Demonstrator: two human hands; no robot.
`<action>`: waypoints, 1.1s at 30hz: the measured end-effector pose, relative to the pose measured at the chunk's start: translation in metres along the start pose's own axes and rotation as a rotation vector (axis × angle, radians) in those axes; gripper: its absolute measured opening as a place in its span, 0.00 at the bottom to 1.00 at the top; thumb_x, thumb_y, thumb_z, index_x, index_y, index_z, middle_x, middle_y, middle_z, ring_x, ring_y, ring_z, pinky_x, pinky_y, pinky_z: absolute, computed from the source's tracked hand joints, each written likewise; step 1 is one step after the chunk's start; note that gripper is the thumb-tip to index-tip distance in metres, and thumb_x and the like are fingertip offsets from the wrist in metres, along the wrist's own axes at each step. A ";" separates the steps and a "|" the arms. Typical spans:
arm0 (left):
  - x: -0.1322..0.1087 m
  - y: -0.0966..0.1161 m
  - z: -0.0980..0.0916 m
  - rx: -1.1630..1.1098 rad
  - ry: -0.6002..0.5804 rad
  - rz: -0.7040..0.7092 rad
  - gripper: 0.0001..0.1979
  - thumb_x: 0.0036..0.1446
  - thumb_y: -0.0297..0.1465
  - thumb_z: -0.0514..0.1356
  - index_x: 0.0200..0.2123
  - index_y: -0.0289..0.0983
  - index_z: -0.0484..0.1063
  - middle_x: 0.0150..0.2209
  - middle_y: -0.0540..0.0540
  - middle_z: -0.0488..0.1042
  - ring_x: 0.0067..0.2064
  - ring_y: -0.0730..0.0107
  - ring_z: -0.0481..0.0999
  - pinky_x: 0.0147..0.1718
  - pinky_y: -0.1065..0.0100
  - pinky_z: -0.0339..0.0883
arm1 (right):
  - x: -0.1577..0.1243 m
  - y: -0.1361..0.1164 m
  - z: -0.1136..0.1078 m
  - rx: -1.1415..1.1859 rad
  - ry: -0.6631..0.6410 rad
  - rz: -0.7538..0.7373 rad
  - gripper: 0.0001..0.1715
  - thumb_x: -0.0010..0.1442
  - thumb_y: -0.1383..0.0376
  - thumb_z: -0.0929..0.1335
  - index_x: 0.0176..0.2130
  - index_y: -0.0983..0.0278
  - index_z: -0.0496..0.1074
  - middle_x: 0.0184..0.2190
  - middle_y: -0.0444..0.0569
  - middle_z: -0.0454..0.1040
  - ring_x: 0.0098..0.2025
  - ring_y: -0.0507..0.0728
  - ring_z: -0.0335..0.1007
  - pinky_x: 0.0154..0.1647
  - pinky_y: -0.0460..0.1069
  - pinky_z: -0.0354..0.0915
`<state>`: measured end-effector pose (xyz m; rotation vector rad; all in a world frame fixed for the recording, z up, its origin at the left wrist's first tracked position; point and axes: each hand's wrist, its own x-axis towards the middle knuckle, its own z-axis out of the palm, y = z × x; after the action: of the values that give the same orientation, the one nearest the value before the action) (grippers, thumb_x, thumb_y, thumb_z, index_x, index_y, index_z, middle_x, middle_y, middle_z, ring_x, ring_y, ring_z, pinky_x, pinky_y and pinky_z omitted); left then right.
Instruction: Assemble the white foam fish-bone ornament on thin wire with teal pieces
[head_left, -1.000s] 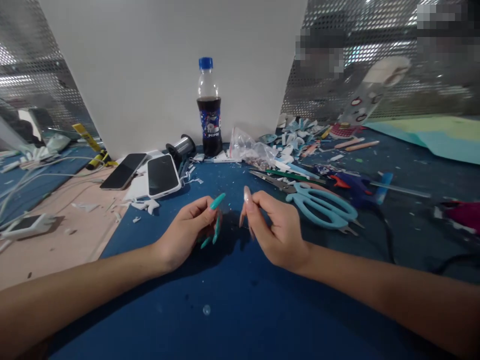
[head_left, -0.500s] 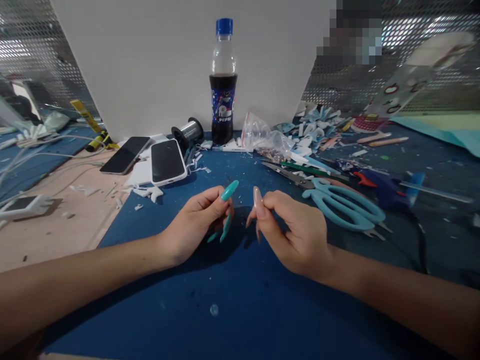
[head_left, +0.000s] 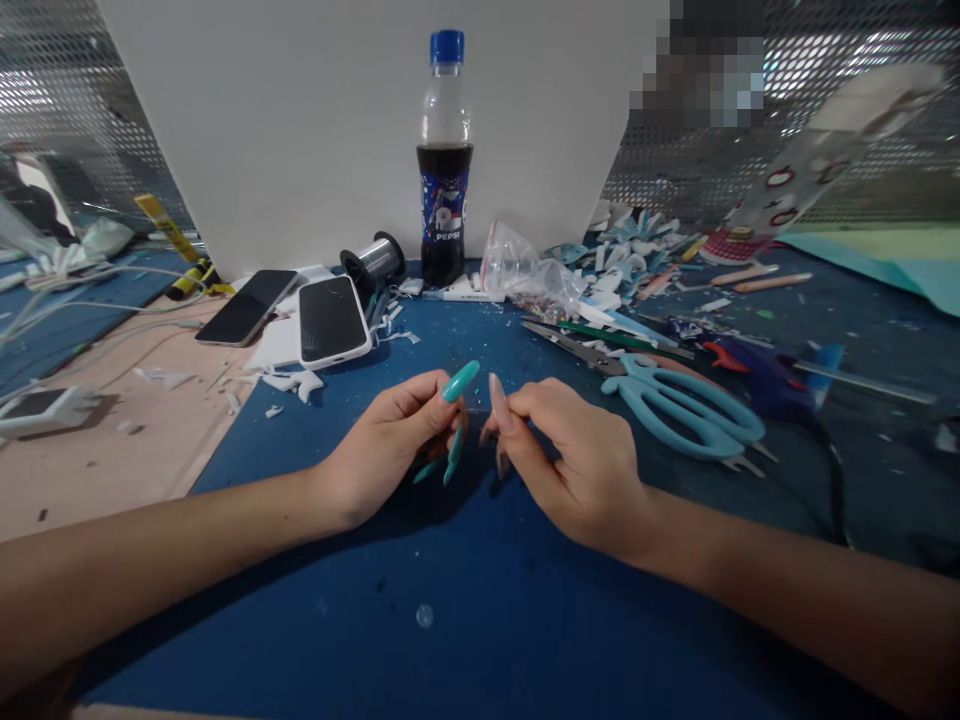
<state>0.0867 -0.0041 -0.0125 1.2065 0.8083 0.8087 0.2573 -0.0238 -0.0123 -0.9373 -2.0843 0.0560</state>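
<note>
My left hand is held above the blue work mat, thumb pressed against curled fingers. Its long nails are turquoise. Whatever sits in that pinch, if anything, is too small or hidden to make out. Facing it a short gap away, my right hand is pinched likewise, with long beige-pink nails. Nothing nameable shows between its thumb and forefinger. Tiny turquoise bits lie on the mat just beyond the fingertips. Blue-handled scissors rest to the right of my right hand.
A Pepsi bottle stands behind. Left of it are a wire spool, a white phone and a dark phone. To the right lie a plastic bag, scraps and a blue glue gun with its cable.
My right hand has moved a little left, so its thumb is closer to my left hand. My left hand keeps nearly the same place. The whole view has shifted slightly.
</note>
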 end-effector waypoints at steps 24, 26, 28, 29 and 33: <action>0.002 -0.003 -0.002 0.083 -0.028 0.025 0.14 0.60 0.38 0.52 0.26 0.35 0.61 0.21 0.55 0.57 0.21 0.82 0.55 0.18 0.79 0.51 | 0.002 0.002 0.002 -0.019 -0.107 -0.064 0.15 0.64 0.69 0.58 0.25 0.62 0.59 0.18 0.42 0.64 0.21 0.50 0.55 0.26 0.47 0.54; 0.001 -0.003 -0.001 0.062 -0.044 0.014 0.14 0.61 0.36 0.51 0.25 0.35 0.60 0.20 0.55 0.56 0.20 0.82 0.54 0.17 0.79 0.50 | 0.002 0.002 0.003 -0.032 -0.118 -0.048 0.16 0.64 0.69 0.58 0.24 0.62 0.58 0.18 0.42 0.62 0.20 0.50 0.53 0.26 0.47 0.52; 0.000 -0.002 -0.001 0.040 -0.049 0.011 0.13 0.62 0.35 0.51 0.25 0.35 0.59 0.20 0.55 0.56 0.20 0.83 0.54 0.17 0.79 0.49 | 0.002 0.003 0.003 -0.038 -0.128 -0.026 0.16 0.64 0.69 0.57 0.24 0.62 0.57 0.17 0.41 0.61 0.20 0.50 0.52 0.25 0.47 0.51; 0.000 -0.002 0.000 0.034 -0.047 0.011 0.13 0.62 0.34 0.51 0.25 0.35 0.59 0.20 0.55 0.56 0.20 0.83 0.54 0.17 0.79 0.49 | 0.002 0.003 0.003 -0.037 -0.132 -0.021 0.16 0.64 0.69 0.57 0.24 0.62 0.56 0.17 0.41 0.60 0.19 0.49 0.52 0.25 0.47 0.51; -0.002 0.001 0.003 0.054 -0.047 0.013 0.13 0.62 0.33 0.49 0.26 0.35 0.59 0.19 0.56 0.56 0.19 0.83 0.54 0.16 0.79 0.50 | 0.003 0.003 0.003 -0.017 -0.133 -0.017 0.18 0.65 0.67 0.56 0.24 0.61 0.54 0.16 0.40 0.58 0.19 0.50 0.52 0.24 0.47 0.50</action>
<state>0.0883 -0.0067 -0.0113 1.2760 0.7886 0.7706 0.2563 -0.0190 -0.0131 -0.9483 -2.2178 0.0933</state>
